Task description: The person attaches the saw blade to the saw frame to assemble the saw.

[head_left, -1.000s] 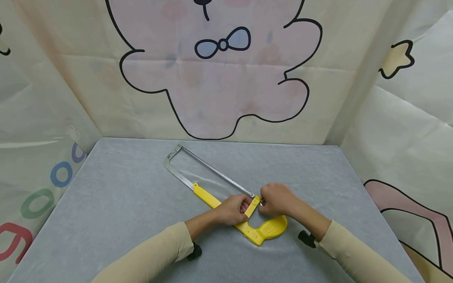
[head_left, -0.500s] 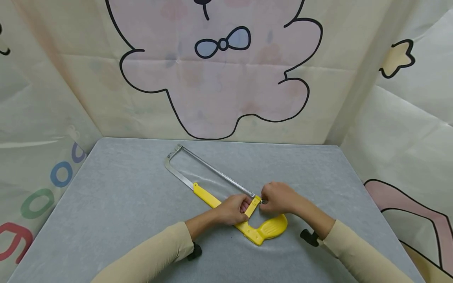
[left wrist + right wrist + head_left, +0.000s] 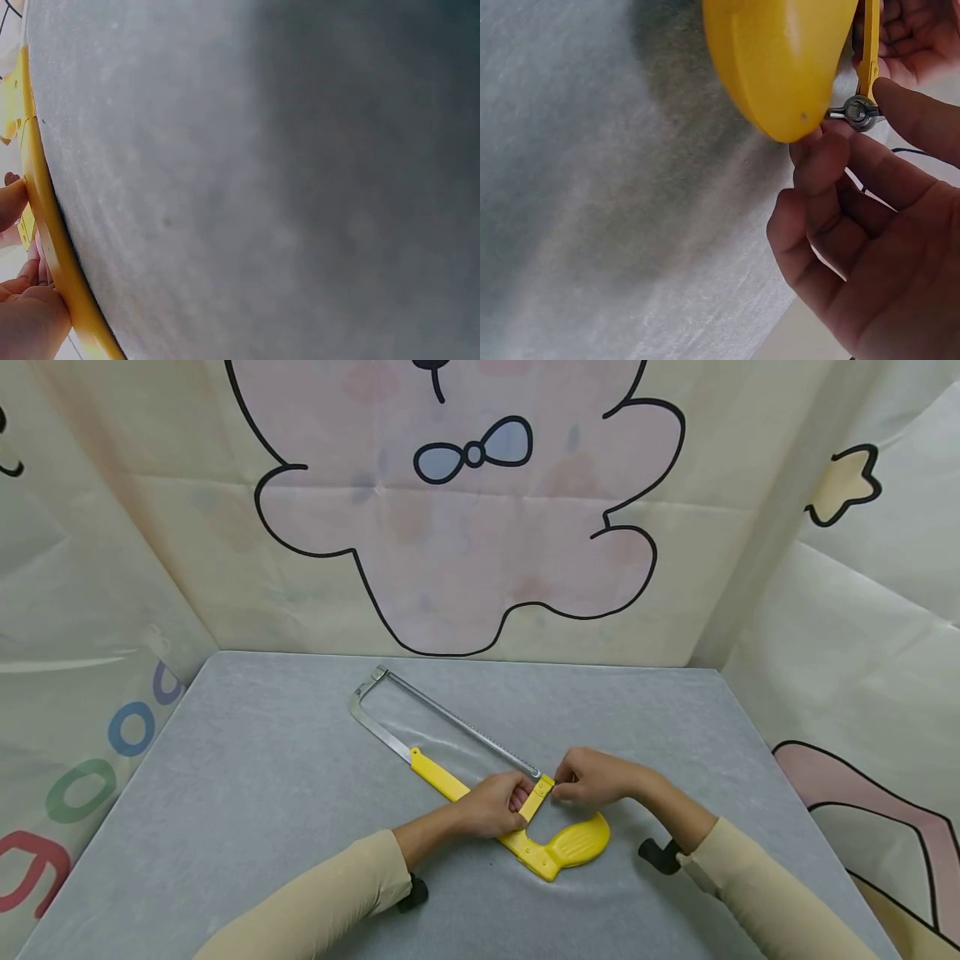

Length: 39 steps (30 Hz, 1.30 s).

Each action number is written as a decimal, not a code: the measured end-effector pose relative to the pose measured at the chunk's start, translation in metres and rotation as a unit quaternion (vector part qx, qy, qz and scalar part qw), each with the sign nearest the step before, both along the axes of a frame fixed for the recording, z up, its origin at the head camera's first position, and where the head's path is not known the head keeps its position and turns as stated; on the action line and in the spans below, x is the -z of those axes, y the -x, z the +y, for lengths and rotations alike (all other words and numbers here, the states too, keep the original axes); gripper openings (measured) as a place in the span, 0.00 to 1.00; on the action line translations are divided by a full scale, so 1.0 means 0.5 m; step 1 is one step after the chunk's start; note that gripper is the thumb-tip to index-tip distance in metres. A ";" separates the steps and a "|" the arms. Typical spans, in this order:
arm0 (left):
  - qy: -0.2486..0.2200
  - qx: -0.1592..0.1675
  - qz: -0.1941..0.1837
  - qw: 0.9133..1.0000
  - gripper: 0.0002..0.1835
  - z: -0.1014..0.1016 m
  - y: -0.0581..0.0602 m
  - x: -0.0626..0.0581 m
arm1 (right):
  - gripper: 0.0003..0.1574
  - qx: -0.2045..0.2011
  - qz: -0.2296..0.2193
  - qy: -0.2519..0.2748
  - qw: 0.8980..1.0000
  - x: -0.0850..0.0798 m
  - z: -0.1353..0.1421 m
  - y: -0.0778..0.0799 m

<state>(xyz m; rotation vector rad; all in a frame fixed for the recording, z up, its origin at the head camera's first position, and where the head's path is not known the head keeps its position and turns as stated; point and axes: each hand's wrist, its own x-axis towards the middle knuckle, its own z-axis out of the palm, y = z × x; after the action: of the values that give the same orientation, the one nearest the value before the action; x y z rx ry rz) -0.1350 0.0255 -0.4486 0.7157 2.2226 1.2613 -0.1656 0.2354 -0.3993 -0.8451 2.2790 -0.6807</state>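
Observation:
A hacksaw [image 3: 437,774] with a yellow frame and a silver blade [image 3: 465,727] lies slantwise on the grey table, its handle [image 3: 581,842] toward the lower right. My left hand [image 3: 487,806] grips the saw's yellow frame near the handle end of the blade, thumb and fingers around the short arm there. At the outer side of that arm is my right hand [image 3: 603,777]. In the right wrist view its thumb and index finger pinch a metal wing nut [image 3: 857,112] just past the yellow handle. The head view hides most of the nut behind the fingers.
The grey-covered table [image 3: 262,793] surrounds the saw on every side. Behind it stands a cream backdrop [image 3: 187,560] with a cartoon print, and further printed sheets hang at left and right. Black wrist-camera mounts [image 3: 660,857] show below both wrists.
My right hand has turned at the wing nut, its fingers extending more, and the forearm has shifted slightly right. The left hand and the hacksaw stay in place.

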 end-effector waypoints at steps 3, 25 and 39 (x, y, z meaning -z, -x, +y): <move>0.000 0.000 0.004 1.000 0.19 0.000 0.001 0.001 | 0.17 0.003 -0.025 0.005 1.000 0.003 0.004 0.004; -0.013 0.000 0.005 1.000 0.19 -0.001 0.000 0.001 | 0.18 0.115 -0.210 0.032 0.970 0.025 0.024 0.008; -0.008 0.001 0.002 1.000 0.19 0.000 -0.001 0.000 | 0.19 0.101 -0.222 0.017 0.970 0.025 0.019 0.013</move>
<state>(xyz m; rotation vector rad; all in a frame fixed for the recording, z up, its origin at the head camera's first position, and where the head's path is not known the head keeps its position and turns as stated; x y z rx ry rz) -0.1344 0.0256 -0.4486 0.7273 2.2172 1.2797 -0.1724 0.2447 -0.4118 -0.4216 1.9602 -0.9009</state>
